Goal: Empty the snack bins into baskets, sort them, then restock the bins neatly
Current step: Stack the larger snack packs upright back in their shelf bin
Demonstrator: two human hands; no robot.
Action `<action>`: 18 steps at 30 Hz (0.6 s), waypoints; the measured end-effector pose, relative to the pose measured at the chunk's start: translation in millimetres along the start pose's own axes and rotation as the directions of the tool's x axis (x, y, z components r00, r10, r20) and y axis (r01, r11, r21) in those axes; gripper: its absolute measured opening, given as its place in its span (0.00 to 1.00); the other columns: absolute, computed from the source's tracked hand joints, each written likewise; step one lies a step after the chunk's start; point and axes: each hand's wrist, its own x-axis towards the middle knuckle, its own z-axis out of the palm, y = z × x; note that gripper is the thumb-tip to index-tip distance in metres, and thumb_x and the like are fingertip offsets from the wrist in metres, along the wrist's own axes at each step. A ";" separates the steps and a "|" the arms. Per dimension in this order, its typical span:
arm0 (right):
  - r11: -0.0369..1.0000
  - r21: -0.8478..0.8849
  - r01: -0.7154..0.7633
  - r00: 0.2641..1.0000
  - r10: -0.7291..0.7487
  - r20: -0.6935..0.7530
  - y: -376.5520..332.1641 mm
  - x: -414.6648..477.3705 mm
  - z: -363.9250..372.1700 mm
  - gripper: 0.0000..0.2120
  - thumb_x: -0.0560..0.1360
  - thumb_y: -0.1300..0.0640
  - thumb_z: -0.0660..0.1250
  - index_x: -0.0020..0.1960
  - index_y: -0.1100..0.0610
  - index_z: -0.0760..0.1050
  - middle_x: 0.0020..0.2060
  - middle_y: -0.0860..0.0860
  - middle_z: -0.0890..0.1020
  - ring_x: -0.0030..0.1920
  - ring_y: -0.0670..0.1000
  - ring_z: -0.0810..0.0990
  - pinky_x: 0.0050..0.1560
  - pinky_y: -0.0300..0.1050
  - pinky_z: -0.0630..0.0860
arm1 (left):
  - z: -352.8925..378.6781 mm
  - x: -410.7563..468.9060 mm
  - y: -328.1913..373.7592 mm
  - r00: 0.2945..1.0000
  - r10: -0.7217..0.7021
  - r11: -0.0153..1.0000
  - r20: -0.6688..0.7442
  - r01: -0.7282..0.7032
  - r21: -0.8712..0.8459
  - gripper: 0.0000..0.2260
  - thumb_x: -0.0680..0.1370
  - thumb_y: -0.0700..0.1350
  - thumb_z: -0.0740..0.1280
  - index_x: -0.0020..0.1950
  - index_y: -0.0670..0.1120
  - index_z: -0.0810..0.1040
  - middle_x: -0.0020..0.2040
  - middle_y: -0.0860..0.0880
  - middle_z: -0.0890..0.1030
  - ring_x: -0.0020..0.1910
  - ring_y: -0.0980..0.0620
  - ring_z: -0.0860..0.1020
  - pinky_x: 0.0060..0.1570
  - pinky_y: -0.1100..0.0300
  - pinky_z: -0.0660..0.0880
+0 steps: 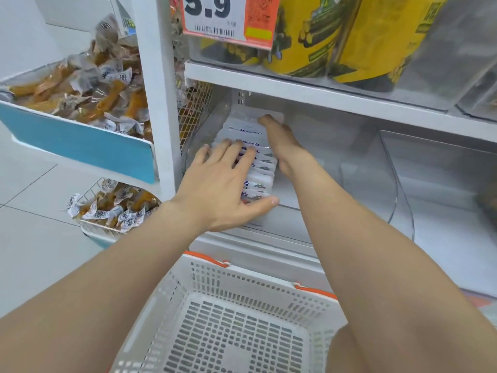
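Spread flat, the left hand [223, 184] is laid over a row of small white foil packets w/ blue print [262, 168]. Its fingers are pressed on the packet tops and its thumb is stretched along the row's near end; nothing is pinched. The right hand [279, 141] is set edge-on against the row's right side, fingers straight & reaching toward the far end. Whether the tips hook behind the last packet can't be told.

The row is thus boxed in from top, front & side, prob. so it can be squared up or lifted as one block w/o packets fanning out.

Packets are stood on edge, overlapped like tiles, at the left of a clear plastic bin [317, 168] under a white shelf board [295, 90]. Just below, a white slotted plastic basket w/ orange handles [242, 281] is parked, its floor fully visible, near enough for a short transfer. Emptying vs. restocking isn't settled by this view, though so tidy a row suggests restocking.
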 end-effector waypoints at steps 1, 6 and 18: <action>1.000 -0.002 -0.011 1.000 0.011 0.022 0.8 0.9 -2.0 0.35 0.68 0.38 0.68 0.69 0.57 0.73 0.54 0.60 0.87 0.47 0.59 0.88 0.39 0.51 0.83 | -0.4 0.7 0.2 1.000 -0.004 1.000 0.008 0.004 0.001 0.47 0.74 0.78 0.47 0.82 0.47 0.61 0.79 0.44 0.66 0.79 0.43 0.61 0.77 0.38 0.59; 0.991 0.113 -0.075 0.997 0.073 0.014 0.3 -14.5 -3.2 0.21 0.82 0.46 0.52 0.55 0.54 0.81 0.53 0.59 0.87 0.46 0.58 0.86 0.56 0.57 0.82 | -6.7 -0.1 6.8 1.000 -0.028 0.999 0.004 0.028 0.024 0.49 0.74 0.79 0.45 0.82 0.45 0.62 0.82 0.43 0.63 0.81 0.42 0.58 0.79 0.38 0.55; 0.987 -0.132 -0.086 0.996 0.081 -0.048 1.9 -98.3 -13.6 0.14 0.84 0.49 0.54 0.54 0.53 0.77 0.46 0.50 0.80 0.45 0.53 0.77 0.53 0.48 0.73 | -19.4 -14.7 -2.4 0.991 -0.021 0.993 0.133 0.036 -0.111 0.49 0.75 0.77 0.46 0.85 0.44 0.50 0.85 0.44 0.53 0.84 0.44 0.49 0.81 0.41 0.51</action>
